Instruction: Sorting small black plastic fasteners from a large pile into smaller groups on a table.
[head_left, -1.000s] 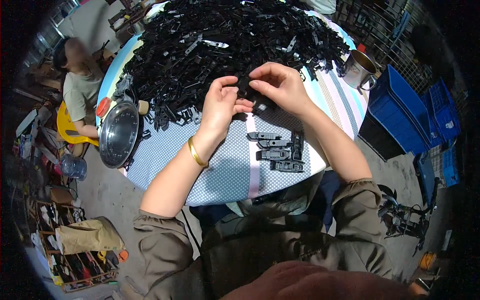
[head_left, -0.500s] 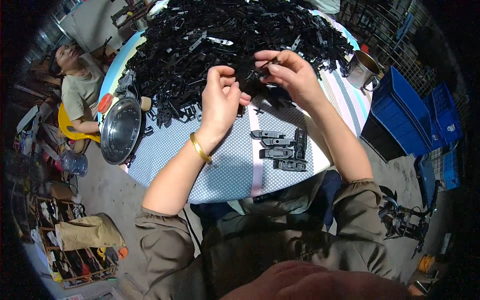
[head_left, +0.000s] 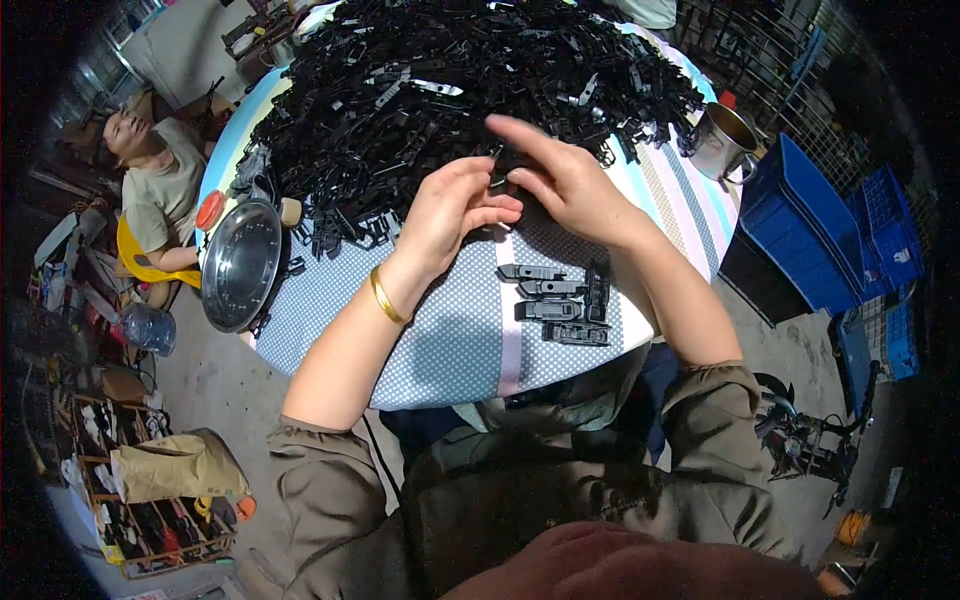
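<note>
1. Black plastic parts [head_left: 440, 110] are being spread in a big heap over the far half of the tbl [head_left: 455, 365]; a small grp [head_left: 550, 289] of the same kind is being laid out separately nearer the wearer, 4 pcs roughly crosswise, 1 lengthwise at their R.
2. L hand [head_left: 440, 210] is being held at the heap's near edge, fingers bent, thumb side toward the other hand. Whether a pc is being pinched can't be told; the dark bkgd is hiding it.
3. R hand [head_left: 578, 195] is being held just opp., a bit blurred. Thumb & forefinger are being spread well apart, i.e. released; the remaining fingers are mostly being hidden.
4. Gold bracelet [head_left: 384, 297] is being worn on the L wrist.
5. Tbl's L edge is being occupied by a shiny metal bowl [head_left: 240, 268], w/ a red lid [head_left: 210, 210] just beside it; a metal mug [head_left: 712, 155] is being stood near the R edge.
6. Blue crates [head_left: 800, 235] are being stacked on the R, off the tbl.
7. Yellow chair [head_left: 135, 250] on the L is being used by a co-worker [head_left: 155, 200].
</note>
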